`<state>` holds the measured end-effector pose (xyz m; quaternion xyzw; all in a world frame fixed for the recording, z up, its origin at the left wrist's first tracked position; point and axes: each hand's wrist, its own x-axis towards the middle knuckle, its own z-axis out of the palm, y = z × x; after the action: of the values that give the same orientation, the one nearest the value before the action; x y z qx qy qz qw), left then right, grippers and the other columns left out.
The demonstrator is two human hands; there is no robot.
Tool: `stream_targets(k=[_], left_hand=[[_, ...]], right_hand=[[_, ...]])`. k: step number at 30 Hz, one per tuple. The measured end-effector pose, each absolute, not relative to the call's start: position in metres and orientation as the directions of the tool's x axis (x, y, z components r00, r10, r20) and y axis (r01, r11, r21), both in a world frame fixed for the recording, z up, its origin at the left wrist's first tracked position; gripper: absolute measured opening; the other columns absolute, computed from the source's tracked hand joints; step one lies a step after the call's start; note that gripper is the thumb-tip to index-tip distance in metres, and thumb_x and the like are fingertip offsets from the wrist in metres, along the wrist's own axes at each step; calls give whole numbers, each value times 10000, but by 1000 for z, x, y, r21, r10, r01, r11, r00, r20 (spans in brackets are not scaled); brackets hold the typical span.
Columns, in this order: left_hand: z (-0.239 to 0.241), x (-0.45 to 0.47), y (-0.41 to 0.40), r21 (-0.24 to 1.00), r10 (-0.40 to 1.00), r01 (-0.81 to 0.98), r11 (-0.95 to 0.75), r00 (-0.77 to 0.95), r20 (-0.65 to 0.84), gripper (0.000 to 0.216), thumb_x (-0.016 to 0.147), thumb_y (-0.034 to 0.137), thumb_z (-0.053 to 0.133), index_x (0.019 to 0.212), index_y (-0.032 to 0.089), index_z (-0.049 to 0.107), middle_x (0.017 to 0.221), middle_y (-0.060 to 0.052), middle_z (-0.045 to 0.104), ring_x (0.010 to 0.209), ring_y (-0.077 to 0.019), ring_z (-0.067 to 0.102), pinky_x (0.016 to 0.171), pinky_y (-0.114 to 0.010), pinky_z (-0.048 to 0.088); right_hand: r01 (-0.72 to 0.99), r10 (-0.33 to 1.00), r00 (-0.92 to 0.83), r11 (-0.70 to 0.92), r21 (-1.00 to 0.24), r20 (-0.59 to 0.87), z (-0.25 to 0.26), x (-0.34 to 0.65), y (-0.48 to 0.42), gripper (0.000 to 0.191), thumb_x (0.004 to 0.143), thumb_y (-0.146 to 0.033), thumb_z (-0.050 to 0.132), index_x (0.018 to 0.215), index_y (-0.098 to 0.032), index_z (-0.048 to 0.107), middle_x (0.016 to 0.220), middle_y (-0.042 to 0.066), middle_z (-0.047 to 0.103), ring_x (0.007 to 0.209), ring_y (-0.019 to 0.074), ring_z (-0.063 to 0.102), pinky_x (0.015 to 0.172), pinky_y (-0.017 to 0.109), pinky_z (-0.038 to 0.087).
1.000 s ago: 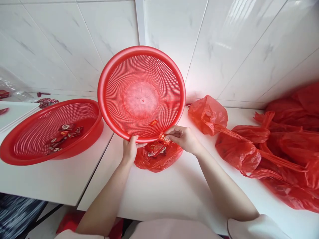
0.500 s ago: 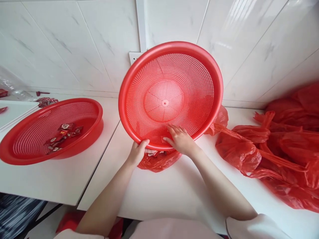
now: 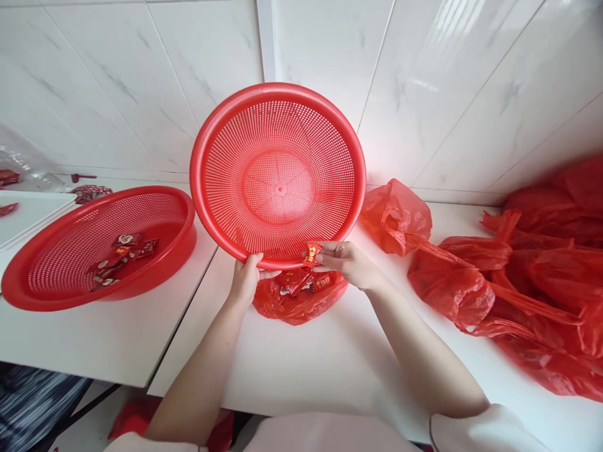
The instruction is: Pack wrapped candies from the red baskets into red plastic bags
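A round red plastic colander [image 3: 277, 185] is tilted up with its inside facing me. My left hand [image 3: 245, 279] is closed on its lower left rim, thumb over the edge. At the lower right rim, my right hand [image 3: 348, 260] pinches a small red candy packet [image 3: 312, 254] with yellow lettering. Directly below the rim lies an open red plastic bag [image 3: 301, 311] holding several red packets [image 3: 296, 282]. The colander's rim hides the back of this bag.
A second red colander [image 3: 155, 273] with several packets [image 3: 125, 251] in it stands on the left table. Tied red plastic bags [image 3: 452, 282] are heaped at the right. A tiled wall [image 3: 424, 94] rises behind, and a seam divides the two white tables.
The colander has shifted left with my left hand. My right hand has come off its inner wall and now pinches a packet at the rim. More of the bag's contents show.
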<state>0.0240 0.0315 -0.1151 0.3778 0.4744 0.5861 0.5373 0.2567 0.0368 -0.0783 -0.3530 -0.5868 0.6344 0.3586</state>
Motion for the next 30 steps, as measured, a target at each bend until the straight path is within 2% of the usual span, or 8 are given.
stream_targets(k=[7,13,17,20,22,25,28,30], left_hand=[[-111,22,33,958,981,-286,-12,-191,-44,371,765,264,599,1131,244,540,1228,-64,575,1041,-260,647,721,-392,630],[-113,22,35,944,973,-323,-71,-232,-6,468,771,261,604,1231,284,517,1285,-60,566,1077,-265,641,743,-387,628],[-110,23,33,940,968,-333,-68,-249,-18,476,775,258,597,1243,287,513,1254,-60,581,1060,-262,647,737,-381,627],[-107,23,32,930,976,-363,-58,-218,-24,470,782,260,583,1247,278,514,1261,-60,582,1039,-246,653,740,-369,622],[-105,22,31,923,984,-384,-30,-175,-41,463,786,269,580,1245,270,518,1258,-60,592,1027,-239,656,745,-368,616],[-102,19,29,927,997,-374,10,-66,-37,488,772,305,604,1251,252,525,1205,-73,636,1012,-253,664,759,-390,604],[-93,11,28,924,997,-379,-49,38,68,557,790,462,549,1294,226,509,1181,-115,657,1032,-293,660,801,-443,576],[-86,-1,27,937,985,-304,-171,-58,161,646,811,506,522,1393,247,415,1142,-113,671,1018,-279,668,848,-447,552]], right_hand=[[-8,874,-483,-62,-998,-50,-81,261,37,451,835,-273,645,1268,-172,567,960,73,734,932,198,698,848,367,574],[194,814,-578,76,-978,-51,-88,258,35,232,849,-266,613,1067,-199,661,930,33,736,893,199,703,835,354,574],[339,879,-465,284,-897,103,-90,256,34,210,891,-308,566,1071,-226,637,1053,41,719,978,207,690,887,365,555],[416,923,-301,353,-838,240,-89,258,34,411,899,-230,521,1305,-264,473,1153,58,681,956,195,701,858,372,566],[476,918,-248,392,-787,308,-88,261,36,531,879,-194,526,1384,-287,391,1217,68,644,992,204,692,868,384,563],[541,883,-214,463,-702,418,-87,266,39,386,828,-232,618,1205,-252,538,1135,60,662,986,221,679,887,379,550],[557,853,-107,476,-680,510,-83,273,40,302,767,-294,705,1026,-227,564,1030,48,679,892,219,679,822,349,557],[532,833,-17,476,-700,553,-78,280,39,321,756,-316,715,1016,-232,546,1016,43,674,864,211,675,801,334,555]])
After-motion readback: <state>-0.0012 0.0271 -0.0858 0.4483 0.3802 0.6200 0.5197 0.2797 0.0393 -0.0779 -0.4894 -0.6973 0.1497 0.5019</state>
